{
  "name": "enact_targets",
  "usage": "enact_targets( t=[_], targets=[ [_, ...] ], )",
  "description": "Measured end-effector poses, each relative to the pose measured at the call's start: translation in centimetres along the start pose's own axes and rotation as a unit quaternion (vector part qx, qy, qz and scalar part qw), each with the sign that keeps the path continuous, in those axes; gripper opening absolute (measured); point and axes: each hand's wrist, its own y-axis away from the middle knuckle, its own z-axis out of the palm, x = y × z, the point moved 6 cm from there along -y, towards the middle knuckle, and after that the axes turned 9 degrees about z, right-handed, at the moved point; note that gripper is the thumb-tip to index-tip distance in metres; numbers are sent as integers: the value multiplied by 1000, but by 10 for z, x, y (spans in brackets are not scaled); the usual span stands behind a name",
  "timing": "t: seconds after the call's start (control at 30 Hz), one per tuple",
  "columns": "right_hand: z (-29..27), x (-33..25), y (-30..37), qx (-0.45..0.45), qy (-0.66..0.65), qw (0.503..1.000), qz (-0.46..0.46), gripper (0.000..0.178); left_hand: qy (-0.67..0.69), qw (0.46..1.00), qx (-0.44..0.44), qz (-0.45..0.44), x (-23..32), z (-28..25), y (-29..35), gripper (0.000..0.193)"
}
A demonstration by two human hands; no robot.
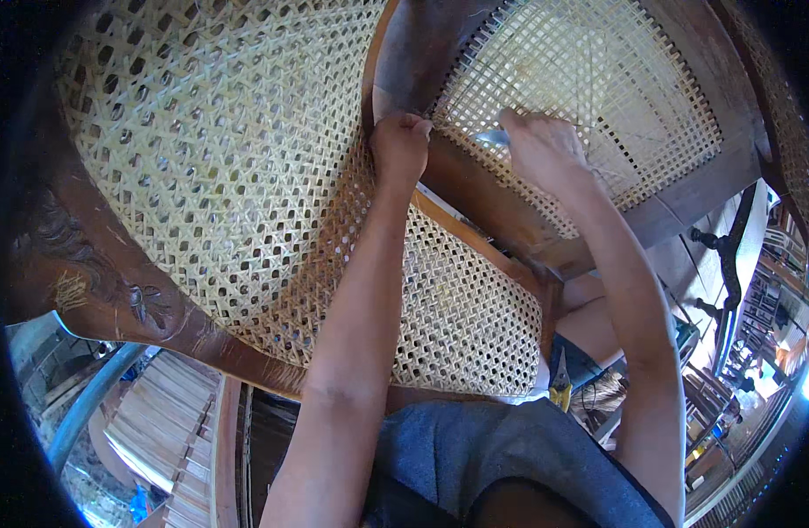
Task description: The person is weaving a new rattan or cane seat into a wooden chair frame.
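A dark wooden chair with woven cane panels fills the view. My left hand (400, 145) is closed against the wooden rail (475, 189) where the large cane panel (211, 158) meets the frame; what it pinches is hidden. My right hand (541, 150) grips a small tool with a pale blue-grey tip (492, 137) and presses it at the edge of the upper cane panel (589, 79). Both forearms rise from the lower edge.
A carved wooden leg or arm (96, 282) curves at the left. Stacked wooden slats (158, 414) lie below left. Yellow-handled cutters (560, 387) rest near my knee. More wooden furniture (748, 308) stands at the right.
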Motion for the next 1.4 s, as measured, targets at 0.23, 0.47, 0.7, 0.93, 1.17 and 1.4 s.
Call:
enact_targets(
  t=[0.23, 0.47, 0.7, 0.93, 1.17, 1.4],
  targets=[
    [4, 9, -4, 2, 16, 999, -30, 20, -34, 999, 1, -3, 22, 0, 6, 9],
    [-2, 10, -6, -2, 20, 1000, -10, 19, -27, 998, 33, 35, 34, -1, 10, 3],
    [-71, -46, 31, 153, -5, 988, 14, 27, -74, 996, 10, 56, 25, -12, 8, 8],
    [48, -53, 14, -25, -281, 955, 88, 28, -69, 993, -9, 100, 27, -4, 1, 13],
    [62, -62, -5, -168, -509, 816, 217, 24, -96, 983, 3, 157, 35, -12, 5, 11],
    [51, -60, -13, -172, -437, 866, 172, 18, -66, 984, -3, 167, 41, -11, 6, 8]
  ],
)
